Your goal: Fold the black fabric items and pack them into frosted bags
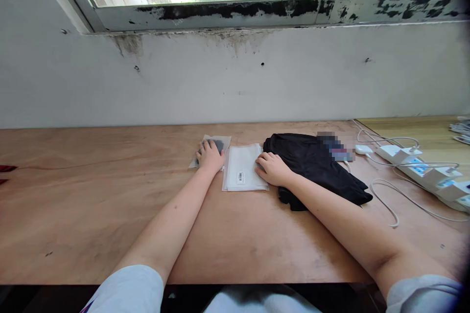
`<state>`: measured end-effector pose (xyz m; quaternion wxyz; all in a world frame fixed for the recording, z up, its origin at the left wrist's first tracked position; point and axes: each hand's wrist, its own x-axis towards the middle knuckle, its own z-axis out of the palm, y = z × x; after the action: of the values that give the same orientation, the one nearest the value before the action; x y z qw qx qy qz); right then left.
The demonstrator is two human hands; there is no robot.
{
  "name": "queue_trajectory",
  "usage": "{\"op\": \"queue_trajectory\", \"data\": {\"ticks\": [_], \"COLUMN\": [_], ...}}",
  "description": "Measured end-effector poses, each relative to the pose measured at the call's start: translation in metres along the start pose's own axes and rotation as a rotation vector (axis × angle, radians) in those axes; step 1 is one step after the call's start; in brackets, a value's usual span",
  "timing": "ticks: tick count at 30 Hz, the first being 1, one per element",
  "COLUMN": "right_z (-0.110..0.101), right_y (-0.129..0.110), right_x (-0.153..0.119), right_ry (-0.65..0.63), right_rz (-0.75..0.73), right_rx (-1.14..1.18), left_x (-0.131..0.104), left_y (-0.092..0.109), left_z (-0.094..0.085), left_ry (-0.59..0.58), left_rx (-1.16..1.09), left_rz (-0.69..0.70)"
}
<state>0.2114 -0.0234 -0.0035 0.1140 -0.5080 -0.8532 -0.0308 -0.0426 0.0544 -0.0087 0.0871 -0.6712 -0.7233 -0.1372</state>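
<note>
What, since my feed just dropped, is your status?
Left hand on small bag. Right hand on right edge of white packet. Black cloth partly beneath right forearm.

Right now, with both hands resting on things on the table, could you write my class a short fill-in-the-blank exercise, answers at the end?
1. The left hand rests on a small packet, which lies to the ____ of the white packaging, as the wearer sees it.
2. The right hand touches the white packaging, near a cloth that is ____ in color.
3. Above the table, a ____ is set into the wall.

Missing words: left; black; window.
</note>
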Motion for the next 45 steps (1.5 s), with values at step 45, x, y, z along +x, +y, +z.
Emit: {"op": "queue_trajectory", "data": {"ticks": [45], "right_z": [-0.002], "right_y": [0.002], "right_x": [0.005], "right_ry": [0.011], "right_rz": [-0.002], "right_rx": [0.059], "left_x": [0.025], "left_y": [-0.033], "left_z": [0.010], "left_ry": [0.017], "left_rx": [0.019], "left_rz": [0.004]}}
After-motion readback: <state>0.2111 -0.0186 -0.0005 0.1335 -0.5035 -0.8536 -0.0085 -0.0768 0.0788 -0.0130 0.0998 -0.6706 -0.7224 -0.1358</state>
